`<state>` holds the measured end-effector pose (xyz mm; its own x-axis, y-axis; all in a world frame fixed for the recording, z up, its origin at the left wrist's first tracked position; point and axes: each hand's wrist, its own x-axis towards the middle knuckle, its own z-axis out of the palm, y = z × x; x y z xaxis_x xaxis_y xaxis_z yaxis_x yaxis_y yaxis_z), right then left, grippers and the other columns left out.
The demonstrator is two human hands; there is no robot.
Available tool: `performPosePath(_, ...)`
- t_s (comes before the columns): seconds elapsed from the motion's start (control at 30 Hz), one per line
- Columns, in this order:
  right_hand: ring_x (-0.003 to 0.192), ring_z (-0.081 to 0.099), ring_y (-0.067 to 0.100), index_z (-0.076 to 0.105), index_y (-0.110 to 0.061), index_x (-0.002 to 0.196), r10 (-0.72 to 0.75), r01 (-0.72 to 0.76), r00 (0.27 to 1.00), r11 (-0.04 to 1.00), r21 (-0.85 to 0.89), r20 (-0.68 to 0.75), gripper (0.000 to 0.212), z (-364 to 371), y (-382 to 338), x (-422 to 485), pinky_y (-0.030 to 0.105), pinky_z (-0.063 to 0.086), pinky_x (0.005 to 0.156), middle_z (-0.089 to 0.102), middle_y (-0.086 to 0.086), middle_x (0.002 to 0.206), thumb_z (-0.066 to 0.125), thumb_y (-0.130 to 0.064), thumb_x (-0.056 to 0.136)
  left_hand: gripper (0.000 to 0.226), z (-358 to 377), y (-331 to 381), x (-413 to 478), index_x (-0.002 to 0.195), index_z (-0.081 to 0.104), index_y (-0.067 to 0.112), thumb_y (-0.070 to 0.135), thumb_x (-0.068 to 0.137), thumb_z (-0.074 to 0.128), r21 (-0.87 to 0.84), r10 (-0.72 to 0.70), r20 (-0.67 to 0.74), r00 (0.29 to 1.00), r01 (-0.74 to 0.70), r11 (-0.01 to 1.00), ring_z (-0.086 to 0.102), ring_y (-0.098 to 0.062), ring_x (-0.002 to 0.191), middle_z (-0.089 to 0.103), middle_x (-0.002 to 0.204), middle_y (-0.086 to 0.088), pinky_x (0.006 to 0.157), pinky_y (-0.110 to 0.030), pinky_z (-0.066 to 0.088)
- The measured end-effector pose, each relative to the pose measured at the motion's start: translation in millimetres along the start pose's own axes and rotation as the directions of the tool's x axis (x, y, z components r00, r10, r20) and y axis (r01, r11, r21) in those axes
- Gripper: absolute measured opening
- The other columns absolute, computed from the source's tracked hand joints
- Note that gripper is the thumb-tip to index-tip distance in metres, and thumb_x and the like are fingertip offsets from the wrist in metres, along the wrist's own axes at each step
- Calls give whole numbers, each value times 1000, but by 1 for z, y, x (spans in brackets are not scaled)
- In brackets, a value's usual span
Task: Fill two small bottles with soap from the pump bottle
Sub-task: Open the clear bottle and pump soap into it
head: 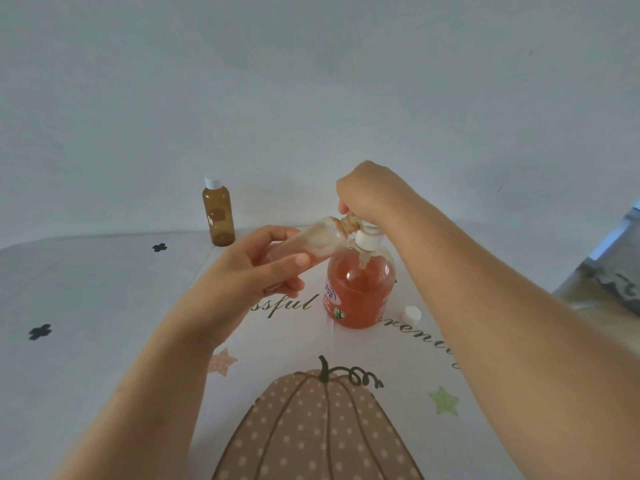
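A pump bottle of orange soap stands at the middle of the table, with a white pump collar. My right hand rests closed on top of the pump head, which it hides. My left hand holds a small clear bottle tilted, its open neck up against the pump spout. Soap smears the neck and inside of that bottle. A small amber bottle with a white cap stands upright at the back left, apart from both hands.
A loose white cap lies on the table just right of the pump bottle. The tablecloth is pale with a pumpkin print and lettering. A pale wall rises close behind the table. Dark clutter sits at the far right edge.
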<state>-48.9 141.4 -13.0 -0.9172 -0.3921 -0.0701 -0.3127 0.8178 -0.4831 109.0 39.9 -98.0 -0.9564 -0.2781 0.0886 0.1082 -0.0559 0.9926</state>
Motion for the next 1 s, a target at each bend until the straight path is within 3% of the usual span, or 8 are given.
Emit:
performPosePath(0.1, 79, 66, 23, 76, -10, 104, 8, -8, 1000, 1000, -16, -2, 31, -5, -4, 0, 31, 51, 82, 77, 6, 100, 50, -5, 89, 42, 2, 3, -1, 109, 69, 17, 33, 71, 79, -5, 22, 8, 1000, -22, 1000, 66, -19, 77, 68, 83, -5, 72, -26, 54)
performPosePath(0.3, 92, 72, 25, 75, -9, 103, -8, 7, 1000, 998, -55, -18, 28, -12, -9, -2, 32, 51, 85, 77, 7, 97, 50, -5, 90, 41, 5, 7, -3, 114, 66, 13, 30, 79, 78, 16, 39, -6, 999, -38, 999, 66, -19, 76, 68, 81, -4, 73, -26, 53)
performPosePath(0.6, 110, 66, 32, 70, -2, 117, -96, 95, 995, 990, -101, 0, 32, -10, -3, -7, 39, 53, 98, 71, 13, 118, 43, -6, 100, 40, 4, 6, -3, 111, 68, 17, 31, 75, 76, 29, 38, 0, 999, -38, 999, 67, -18, 76, 68, 82, -2, 75, -29, 53)
performPosePath(0.77, 92, 69, 26, 75, -9, 102, -34, 34, 999, 997, -70, 8, 31, -3, 0, -1, 36, 53, 93, 76, 8, 102, 47, -8, 90, 40, 0, 3, -1, 111, 68, 15, 28, 74, 75, 35, 11, -1, 1000, -11, 999, 67, -19, 77, 69, 83, 1, 75, -29, 54)
performPosePath(1.0, 92, 68, 28, 74, -11, 99, -29, 29, 1000, 1000, -11, 4, 30, 0, 0, -4, 36, 52, 89, 74, 7, 100, 46, -12, 88, 42, -2, 1, -1, 113, 68, 14, 26, 74, 76, 32, -12, -4, 1000, 12, 999, 67, -19, 78, 69, 84, 0, 77, -31, 55)
